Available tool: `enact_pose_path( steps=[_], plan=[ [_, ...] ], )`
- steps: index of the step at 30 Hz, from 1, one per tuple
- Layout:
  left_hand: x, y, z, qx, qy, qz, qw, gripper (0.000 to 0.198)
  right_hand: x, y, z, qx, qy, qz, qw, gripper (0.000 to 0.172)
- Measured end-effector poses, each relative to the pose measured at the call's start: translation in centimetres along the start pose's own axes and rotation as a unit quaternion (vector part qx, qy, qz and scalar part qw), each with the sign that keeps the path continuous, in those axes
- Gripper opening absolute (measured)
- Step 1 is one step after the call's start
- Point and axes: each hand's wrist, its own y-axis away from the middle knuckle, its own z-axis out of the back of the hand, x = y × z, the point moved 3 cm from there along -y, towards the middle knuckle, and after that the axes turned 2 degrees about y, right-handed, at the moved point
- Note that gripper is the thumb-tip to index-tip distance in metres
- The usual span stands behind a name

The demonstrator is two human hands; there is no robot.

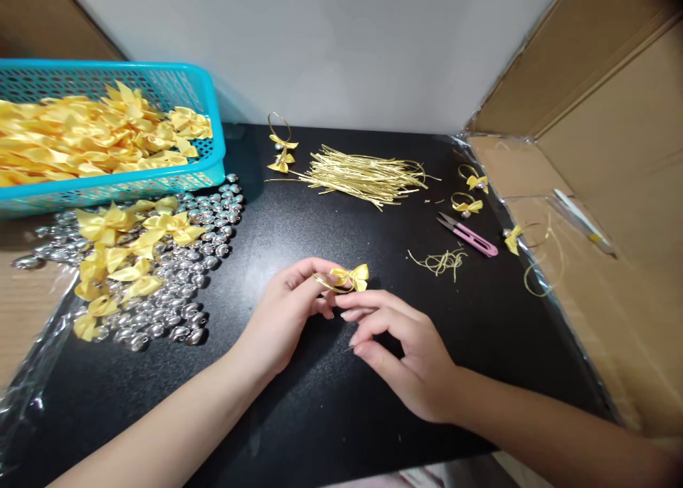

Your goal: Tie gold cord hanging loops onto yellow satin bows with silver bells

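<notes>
Over the middle of the black table, my left hand [299, 296] is closed with thumb and fingers around a yellow ribbon bow [358, 276] that has a gold cord loop [334, 287]. The bow points to the right, out past the fingertips. My right hand [398, 338] is just below and to the right, palm down. Its index fingertip reaches the left hand's fingers beneath the bow, while the thumb stands apart and nothing shows in its grasp. Whether that fingertip touches the cord is hard to see.
A turquoise basket [216, 129] of yellow bows stands at the back left, above a spread of silver beads [181, 282] with loose bows. Gold cords [368, 175] lie behind my hands. Pink thread snips [472, 237], cord scraps [442, 262] and finished bow loops [467, 205] lie right.
</notes>
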Motion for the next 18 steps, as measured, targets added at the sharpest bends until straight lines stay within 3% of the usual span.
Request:
enact_pose_path(
  steps=[10, 18],
  plan=[
    [-0.1, -0.1, -0.6, 0.006, -0.062, -0.031, 0.998, 0.018, -0.5, 0.0, 0.2, -0.077, -0.030, -0.033, 0.996, 0.011],
    [0.0, 0.3, -0.7, 0.011, -0.082, -0.039, 0.996, 0.018, -1.6, -0.6, 0.7, -0.190, -0.026, -0.090, 0.977, 0.008]
  ],
)
